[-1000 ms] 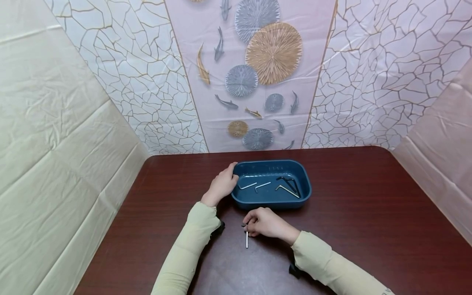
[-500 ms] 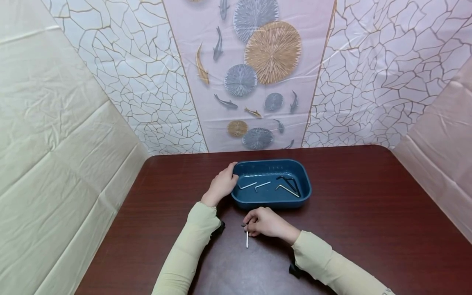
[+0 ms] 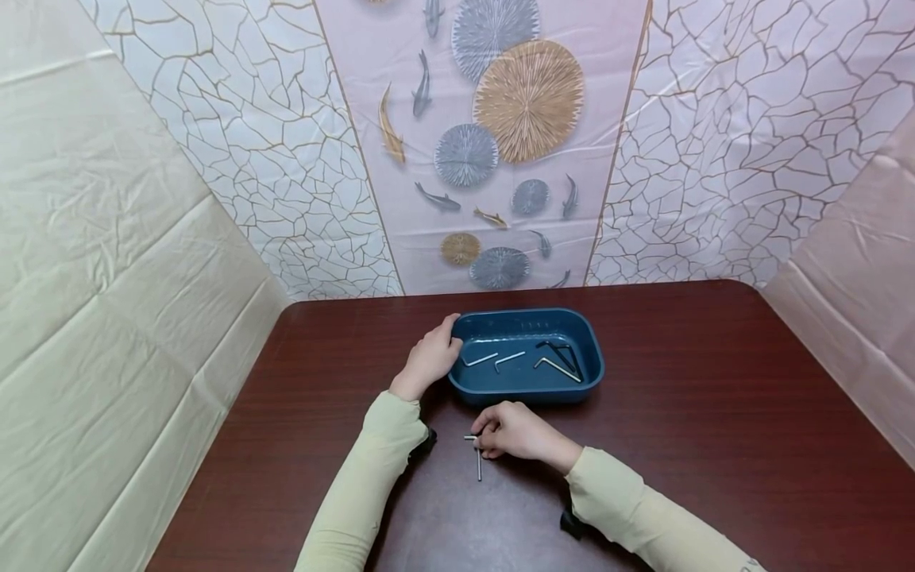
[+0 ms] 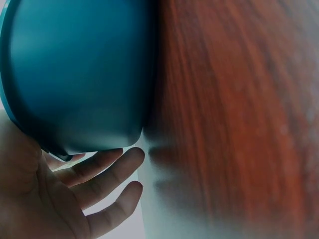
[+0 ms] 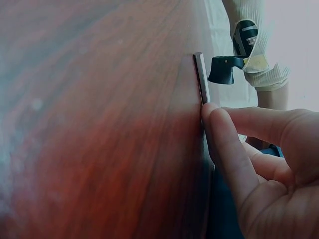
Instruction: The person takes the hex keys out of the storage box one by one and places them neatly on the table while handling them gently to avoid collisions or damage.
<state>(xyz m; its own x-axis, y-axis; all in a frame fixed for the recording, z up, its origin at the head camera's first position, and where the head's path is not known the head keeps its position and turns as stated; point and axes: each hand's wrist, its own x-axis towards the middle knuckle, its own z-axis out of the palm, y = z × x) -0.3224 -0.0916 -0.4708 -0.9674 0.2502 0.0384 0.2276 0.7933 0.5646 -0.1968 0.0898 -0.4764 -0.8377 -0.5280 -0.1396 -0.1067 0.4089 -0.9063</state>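
In the head view my right hand [image 3: 518, 433] pinches a silver L-shaped hex key [image 3: 479, 467] over the table in front of a blue tray. Its long arm points toward me and its short arm sticks out left of the fingertips. The right wrist view shows the hex key [image 5: 202, 77] close along the tabletop, thumb and finger at it. My left hand [image 3: 431, 357] grips the tray [image 3: 525, 396] at its left end. From the left wrist, the fingers [image 4: 107, 179] of that hand lie beside the tray's outer wall [image 4: 84, 74].
Inside the tray, two silver hex keys [image 3: 510, 359] lie at the left. A brass-toned hex key [image 3: 561, 371] and black hex keys [image 3: 576, 363] lie at the right. The dark red wooden table [image 3: 686, 397] meets a patterned cloth backdrop [image 3: 465, 222] behind.
The hex key in my right hand has turned slightly, so its short arm now shows brighter and its long arm darker. Both hands and the tray stay in place.
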